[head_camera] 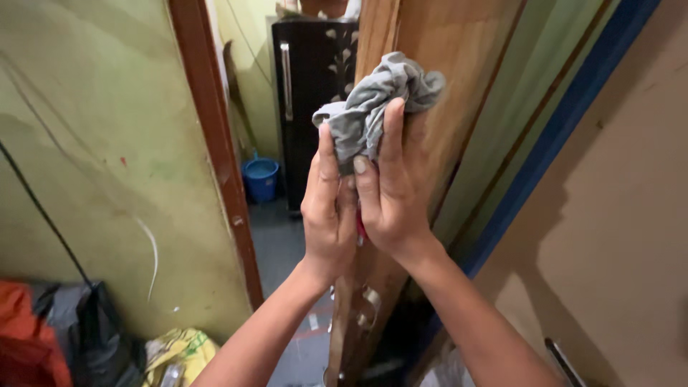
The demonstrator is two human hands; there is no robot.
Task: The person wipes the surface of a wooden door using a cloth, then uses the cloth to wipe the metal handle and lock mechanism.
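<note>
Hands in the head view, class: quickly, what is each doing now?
Left hand: fingers closed on the grey cloth.
Right hand: fingers flat, pressing the grey cloth against the wooden door.

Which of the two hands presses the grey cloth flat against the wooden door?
The right hand: its fingers lie spread over the grey cloth on the wooden door, while the left hand grips the cloth's lower edge beside it.
</note>
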